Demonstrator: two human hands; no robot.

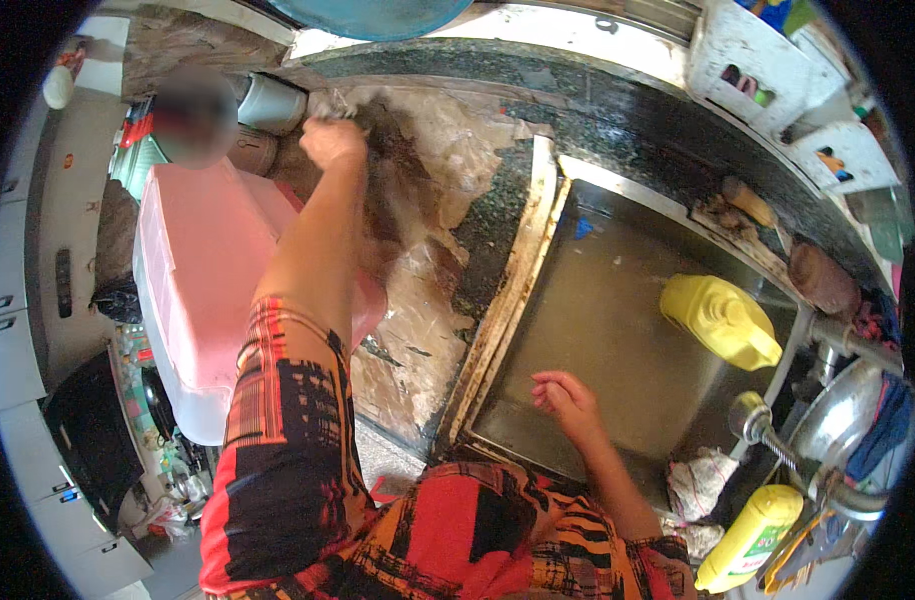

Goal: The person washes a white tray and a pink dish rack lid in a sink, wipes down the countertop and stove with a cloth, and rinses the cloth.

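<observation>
My left hand [334, 142] is stretched to the back of the counter, its fingers closed around a crumpled, greyish scrubber or cloth [333, 105]; blur hides its exact kind. Under and beside it lies wet brown plastic sheeting [427, 300] with a dark, dirty patch. My right hand [566, 401] hovers over the near left part of a metal sink [577, 322], fingers curled, with nothing visible in it. Murky water stands in the sink, and a yellow plastic jug [720, 319] lies tilted at its right side.
A pink and clear plastic tub [210, 277] stands left of my left arm, with grey containers [270, 103] behind. A tap [750, 416], a yellow bottle [754, 536] and a wet cloth [699, 484] are at the right. White baskets [765, 67] line the back right.
</observation>
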